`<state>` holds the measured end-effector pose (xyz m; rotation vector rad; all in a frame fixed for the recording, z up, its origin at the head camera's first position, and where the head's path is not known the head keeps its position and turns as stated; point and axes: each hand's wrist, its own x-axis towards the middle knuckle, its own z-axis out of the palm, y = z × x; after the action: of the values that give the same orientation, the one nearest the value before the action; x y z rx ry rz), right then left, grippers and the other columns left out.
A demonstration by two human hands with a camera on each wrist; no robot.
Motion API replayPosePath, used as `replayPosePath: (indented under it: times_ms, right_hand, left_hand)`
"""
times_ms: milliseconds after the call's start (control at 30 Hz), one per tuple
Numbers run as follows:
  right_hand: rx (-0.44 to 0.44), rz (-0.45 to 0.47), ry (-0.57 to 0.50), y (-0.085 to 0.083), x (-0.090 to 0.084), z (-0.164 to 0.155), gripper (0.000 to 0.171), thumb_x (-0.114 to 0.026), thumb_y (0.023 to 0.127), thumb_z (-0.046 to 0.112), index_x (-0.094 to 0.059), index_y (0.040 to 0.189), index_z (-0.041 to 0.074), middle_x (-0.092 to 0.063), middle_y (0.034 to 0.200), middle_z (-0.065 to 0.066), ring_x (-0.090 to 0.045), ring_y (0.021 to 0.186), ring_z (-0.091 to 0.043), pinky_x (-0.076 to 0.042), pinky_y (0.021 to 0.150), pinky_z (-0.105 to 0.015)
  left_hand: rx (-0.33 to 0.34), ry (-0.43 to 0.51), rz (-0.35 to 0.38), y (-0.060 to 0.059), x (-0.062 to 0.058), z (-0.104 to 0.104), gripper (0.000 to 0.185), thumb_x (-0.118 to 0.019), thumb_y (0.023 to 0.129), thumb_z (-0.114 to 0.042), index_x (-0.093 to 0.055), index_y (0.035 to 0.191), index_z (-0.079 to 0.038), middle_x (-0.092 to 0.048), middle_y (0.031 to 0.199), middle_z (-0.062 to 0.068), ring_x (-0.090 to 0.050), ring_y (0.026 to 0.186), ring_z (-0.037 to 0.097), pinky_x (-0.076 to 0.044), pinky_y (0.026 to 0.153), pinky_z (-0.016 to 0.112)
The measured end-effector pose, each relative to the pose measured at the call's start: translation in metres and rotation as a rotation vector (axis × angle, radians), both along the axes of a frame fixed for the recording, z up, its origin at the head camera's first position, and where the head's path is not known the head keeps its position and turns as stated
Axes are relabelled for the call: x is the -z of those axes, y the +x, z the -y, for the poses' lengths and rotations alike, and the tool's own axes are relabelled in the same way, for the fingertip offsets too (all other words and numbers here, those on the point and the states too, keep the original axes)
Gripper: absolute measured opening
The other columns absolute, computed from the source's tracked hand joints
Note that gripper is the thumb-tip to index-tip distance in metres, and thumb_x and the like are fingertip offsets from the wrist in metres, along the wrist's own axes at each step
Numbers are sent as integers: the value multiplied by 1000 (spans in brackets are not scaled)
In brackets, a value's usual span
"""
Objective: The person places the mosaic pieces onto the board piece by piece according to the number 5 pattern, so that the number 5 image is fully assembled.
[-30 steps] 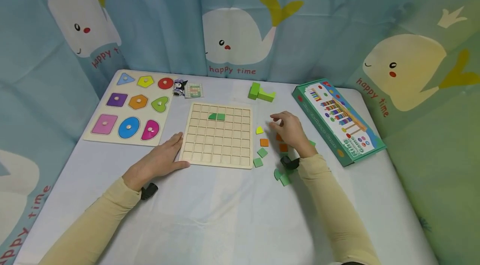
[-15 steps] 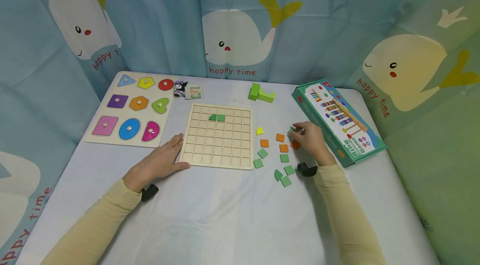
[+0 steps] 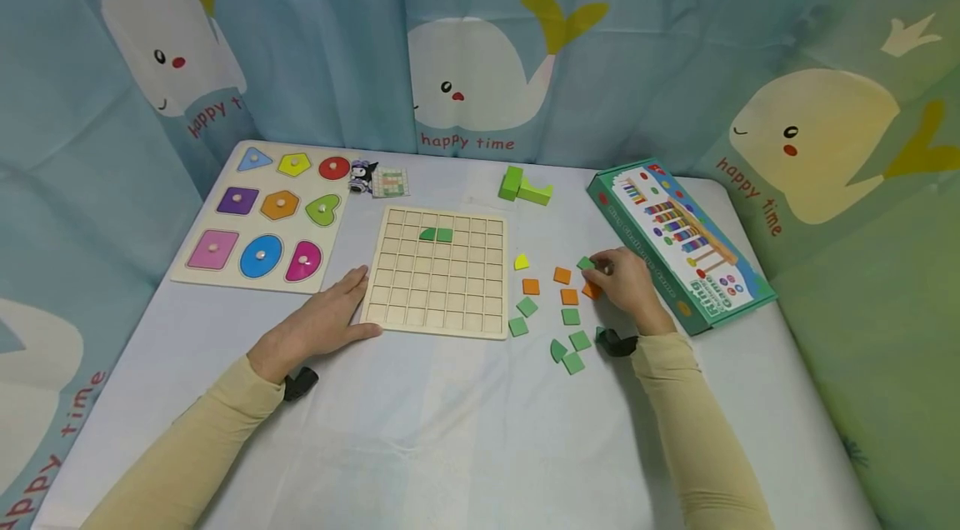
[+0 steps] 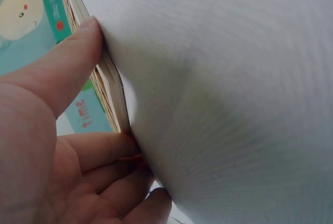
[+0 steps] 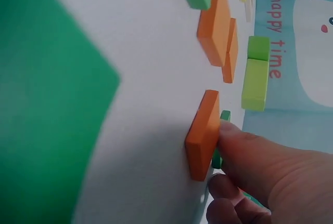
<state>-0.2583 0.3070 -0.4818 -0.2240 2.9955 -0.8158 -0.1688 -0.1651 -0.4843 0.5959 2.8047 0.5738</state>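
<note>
**Green tile under the fingertips, grid board steadied**

Wooden and pale, the square grid board [image 3: 437, 271] lies flat in the middle of the white-clothed table [image 3: 420, 430], with just two green pieces [image 3: 436, 235] seated side by side in its second row. The person's left hand [image 3: 318, 326] rests flat against the board's near left corner, fingers straight, thumb along the edge; the left wrist view shows the thumb [image 4: 67, 63] pressed to the board's rim, gripping nothing.

Off to the right, the right hand [image 3: 626, 284] sits among the loose tiles, fingers curled down. Its fingertips [image 5: 244, 146] pinch a small green square tile [image 3: 586, 263] that lies on the cloth just beside a small orange square tile [image 3: 592, 291], which the hand also touches. From the right wrist view the green tile is mostly hidden behind the orange one, so I cannot tell whether it has left the cloth.

It looks to me like the picking step: a green piece is being chosen from the scatter. The next move would call for lifting it free of the orange neighbour, carrying it leftward over the other orange and green tiles [image 3: 567, 317], and dropping it squarely into an open cell, likely near the seated green pair, while the left hand braces the board.
</note>
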Motion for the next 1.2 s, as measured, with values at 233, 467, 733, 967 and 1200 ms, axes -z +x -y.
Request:
replayPosePath:
  times_ms: [233,467,733,967,1200]
  right_hand:
    - [-3,-30,-41,-5,-3,14,31,-70,92,17,-67,115,-3,-61,104,-17,-54,82,-28,-45,63,-35]
    - [-46,-31,-118,-15,-10,57,31,-69,93,17,-67,118,0,-63,104,-14,-53,76,-25,-46,57,-33]
    - [-159,-64,-137,-27,-10,111,28,-72,91,16,-70,115,1,-65,103,-11,-53,74,-22,-44,58,-31]
    - [-288,-69,-100,-37,-9,148,27,-71,92,16,-71,113,0,-66,104,-11,-56,78,-22,-48,64,-34]
    - [-320,-47,-29,-45,-8,171,26,-70,93,16,-71,114,2,-65,108,-10,-61,91,-23,-51,78,-35]
  left_hand:
    - [6,5,0,0,0,1,92,-75,86,-39,-29,147,12,-24,154,28,-24,141,40,-28,111,48]
    - [-1,5,3,0,0,-1,92,-75,86,-39,-29,147,11,-23,155,27,-24,142,40,-28,111,48]
    - [-5,5,0,-1,1,-1,92,-75,86,-39,-29,148,11,-23,155,27,-24,142,39,-28,111,48]
    - [-16,-1,8,0,1,-1,92,-75,86,-39,-29,148,10,-23,155,26,-23,142,40,-27,111,48]
    - [-15,4,-3,0,0,0,90,-75,87,-39,-30,147,11,-24,154,27,-24,141,40,-28,111,49]
